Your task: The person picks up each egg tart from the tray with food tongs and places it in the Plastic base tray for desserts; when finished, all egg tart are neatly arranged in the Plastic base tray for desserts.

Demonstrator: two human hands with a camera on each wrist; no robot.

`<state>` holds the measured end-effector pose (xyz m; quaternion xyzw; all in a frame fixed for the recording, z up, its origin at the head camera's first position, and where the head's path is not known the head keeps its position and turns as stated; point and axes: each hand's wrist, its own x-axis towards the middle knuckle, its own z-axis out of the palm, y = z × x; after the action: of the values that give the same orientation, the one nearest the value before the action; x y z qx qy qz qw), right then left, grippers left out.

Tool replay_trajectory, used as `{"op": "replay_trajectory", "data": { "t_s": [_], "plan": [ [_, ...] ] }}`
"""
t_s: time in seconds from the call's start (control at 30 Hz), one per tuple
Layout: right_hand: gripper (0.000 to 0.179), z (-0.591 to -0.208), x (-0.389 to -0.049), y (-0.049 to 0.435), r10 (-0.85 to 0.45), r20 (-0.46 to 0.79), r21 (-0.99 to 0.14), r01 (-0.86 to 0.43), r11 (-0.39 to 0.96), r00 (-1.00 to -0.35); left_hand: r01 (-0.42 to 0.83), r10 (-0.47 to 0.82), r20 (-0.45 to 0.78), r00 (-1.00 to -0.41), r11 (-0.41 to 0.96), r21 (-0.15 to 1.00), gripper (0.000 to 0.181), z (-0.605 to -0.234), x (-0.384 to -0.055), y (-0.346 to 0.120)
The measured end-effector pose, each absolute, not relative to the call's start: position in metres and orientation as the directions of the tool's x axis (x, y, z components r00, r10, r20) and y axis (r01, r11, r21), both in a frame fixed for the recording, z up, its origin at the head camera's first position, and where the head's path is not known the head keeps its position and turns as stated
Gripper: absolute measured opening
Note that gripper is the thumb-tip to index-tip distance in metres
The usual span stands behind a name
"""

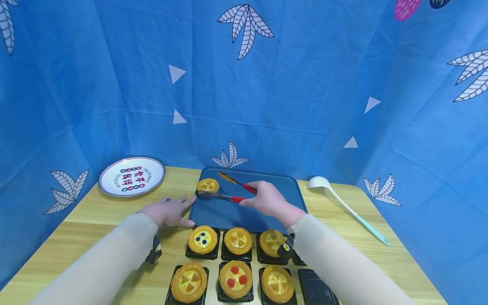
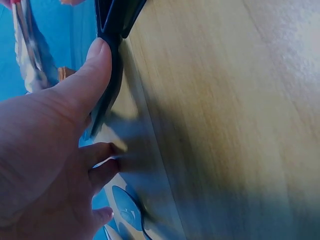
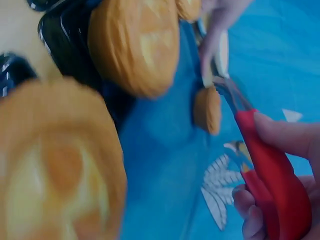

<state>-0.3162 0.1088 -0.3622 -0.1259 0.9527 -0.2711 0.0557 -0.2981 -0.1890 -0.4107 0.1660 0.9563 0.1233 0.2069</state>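
My right hand (image 1: pixel 268 200) grips a pair of tongs (image 3: pixel 272 185) by their red handles, arms spread apart. One tong tip lies beside an egg tart (image 1: pixel 207 185) in the far left corner of the blue tray (image 1: pixel 244 212); the other is raised over the tray. Whether the lower tip touches the tart, I cannot tell. At the tray's left edge rests my left hand (image 1: pixel 169 212), fingers spread and thumb against the rim, as the left wrist view shows.
Nearer me stand egg tarts in black holders, among them a blueberry-topped tart (image 1: pixel 203 239) and a red-topped tart (image 1: pixel 235 279). An unfilled black holder (image 1: pixel 317 288) sits at right. A white plate (image 1: pixel 131 176) lies far left, a ladle (image 1: pixel 348 208) right. Blue cloth (image 1: pixel 244 93) hangs behind.
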Motion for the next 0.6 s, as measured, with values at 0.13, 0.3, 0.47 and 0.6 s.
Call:
{"op": "replay_trajectory", "data": {
  "t_s": [0.13, 0.3, 0.47, 0.6],
  "plan": [
    [0.072, -0.370, -0.315, 0.091, -0.246, -0.056, -0.511, -0.184, 0.840, -0.968, 0.273, 0.370, -0.351, -0.860, 0.915, 0.296, 0.088, -0.410, -0.298, -0.189],
    [0.067, -0.374, -0.315, 0.079, -0.223, -0.068, -0.463, -0.167, 0.870, -0.973, 0.272, 0.368, -0.344, -0.864, 0.916, 0.296, 0.088, -0.410, -0.297, -0.189],
    [0.060, -0.375, -0.317, 0.079, -0.234, -0.077, -0.470, -0.172, 0.866, -0.969, 0.264, 0.361, -0.348, -0.865, 0.918, 0.297, 0.089, -0.409, -0.297, -0.189],
    [0.056, -0.372, -0.316, 0.089, -0.256, -0.072, -0.485, -0.190, 0.853, -0.964, 0.257, 0.354, -0.355, -0.865, 0.921, 0.293, 0.089, -0.410, -0.298, -0.188]
  ]
}}
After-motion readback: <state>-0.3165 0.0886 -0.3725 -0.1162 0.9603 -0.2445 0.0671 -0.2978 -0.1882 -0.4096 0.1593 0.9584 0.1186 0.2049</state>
